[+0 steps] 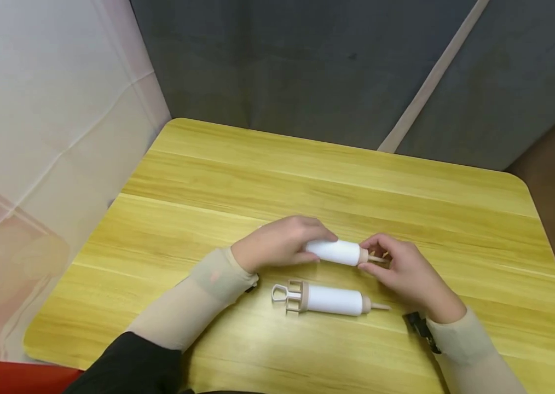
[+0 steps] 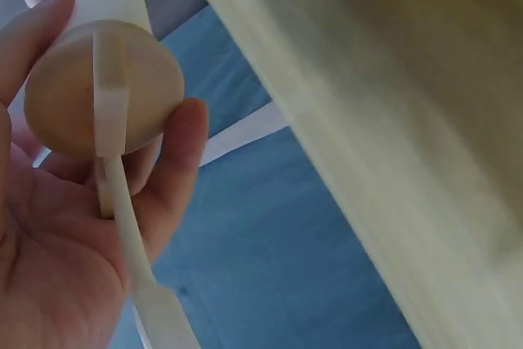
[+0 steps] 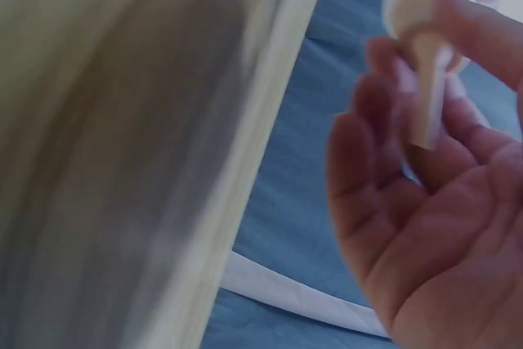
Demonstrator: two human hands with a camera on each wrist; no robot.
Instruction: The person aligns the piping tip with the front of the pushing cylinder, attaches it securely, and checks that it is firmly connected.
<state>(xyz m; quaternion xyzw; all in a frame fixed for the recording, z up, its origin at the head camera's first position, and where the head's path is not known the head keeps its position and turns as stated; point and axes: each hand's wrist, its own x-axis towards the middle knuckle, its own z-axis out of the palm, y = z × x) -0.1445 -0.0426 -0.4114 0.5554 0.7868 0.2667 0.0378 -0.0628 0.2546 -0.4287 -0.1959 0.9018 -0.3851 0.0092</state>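
Between both hands a white-barrelled plunger syringe (image 1: 339,252) is held above the table, its beige nozzle toward the right. My left hand (image 1: 284,241) grips its rear end; in the left wrist view the beige end cap (image 2: 106,91) and white plunger rod (image 2: 131,226) show between thumb and fingers. At the front, my right hand (image 1: 400,268) pinches the beige collar, and the slim nozzle (image 3: 426,112) points into the palm in the right wrist view. Nearer me lies a second, like syringe (image 1: 335,300), with a loop-ended plunger at its left and a nozzle at its right.
The wood-grain table (image 1: 218,180) has rounded corners and reaches back to a dark grey cloth (image 1: 297,71) with a pale strip. Pale sheeting (image 1: 61,109) hangs along the left side. Something red (image 1: 16,377) shows at the lower left.
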